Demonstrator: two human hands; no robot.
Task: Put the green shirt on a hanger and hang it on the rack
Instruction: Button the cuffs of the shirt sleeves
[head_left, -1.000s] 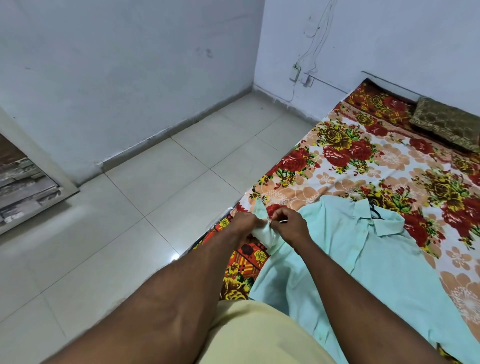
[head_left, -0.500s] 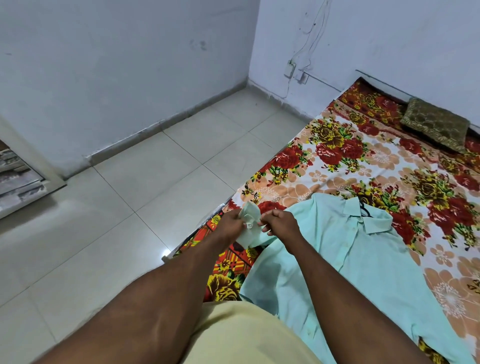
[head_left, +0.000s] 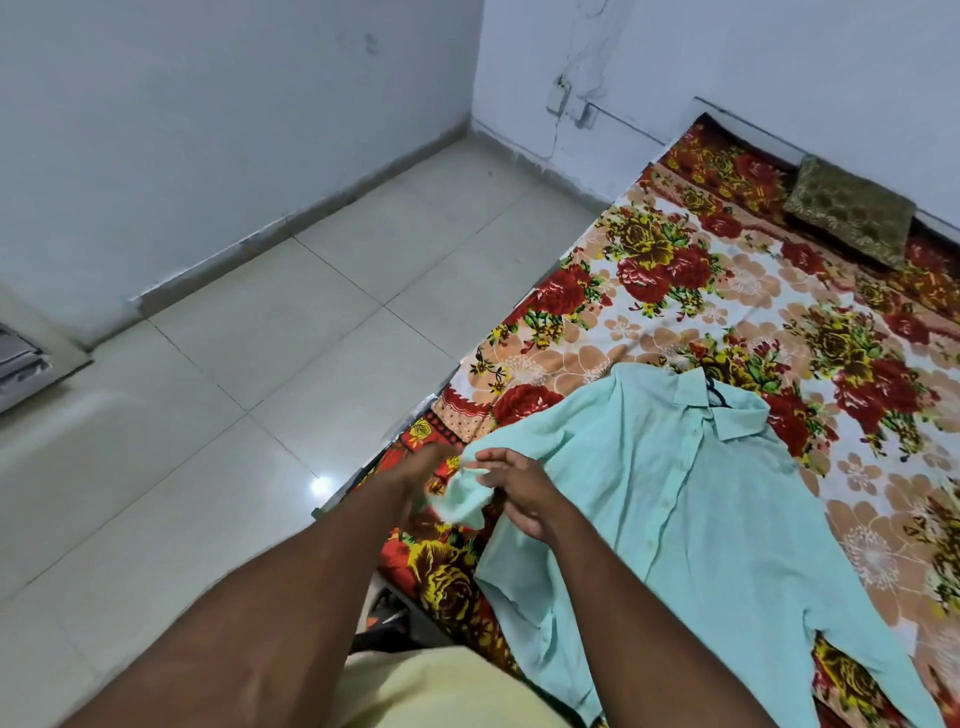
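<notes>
Green shirt (head_left: 675, 499) lay flat on floral bedsheet (head_left: 675, 291). Left hand (head_left: 423, 480) blurred, grip unclear; right hand (head_left: 519, 488) fingers spread at sleeve cuff (head_left: 465, 496).

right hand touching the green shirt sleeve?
Touching. The head view shows the right hand with its fingers lying on the bunched sleeve end of the green shirt, no gap visible.
</notes>
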